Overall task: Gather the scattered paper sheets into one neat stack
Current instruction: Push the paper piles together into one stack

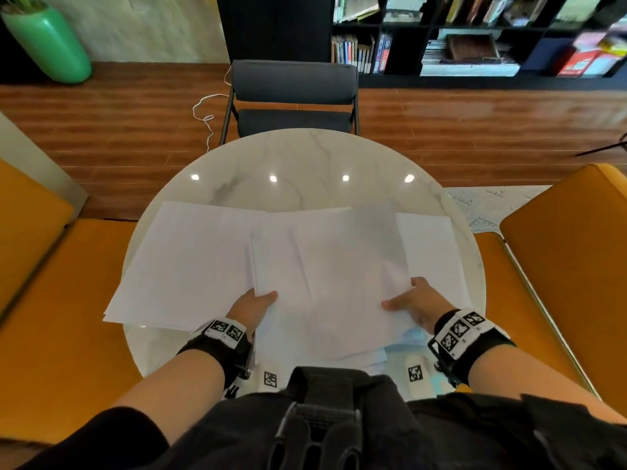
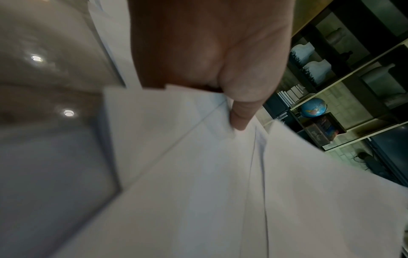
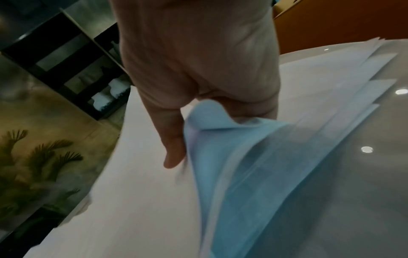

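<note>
far table (image 1: 305, 157) half: bare, open | near half: paper sheets (image 1: 190, 259) overlap | beyond: chair (image 1: 293, 83)

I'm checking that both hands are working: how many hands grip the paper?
2. The left hand pinches the paper sheets at their near left edge; the right hand pinches their near right edge. None looks hidden.

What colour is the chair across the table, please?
Dark grey chair, clearest in the head view.

Your left wrist view shows one readable title: "Harry Potter" on a dark box (image 2: 318, 134) on the shelf, below the globe (image 2: 313, 107). Book spines on the far bookshelf (image 1: 475, 39) are too blurred for you to read.
</note>
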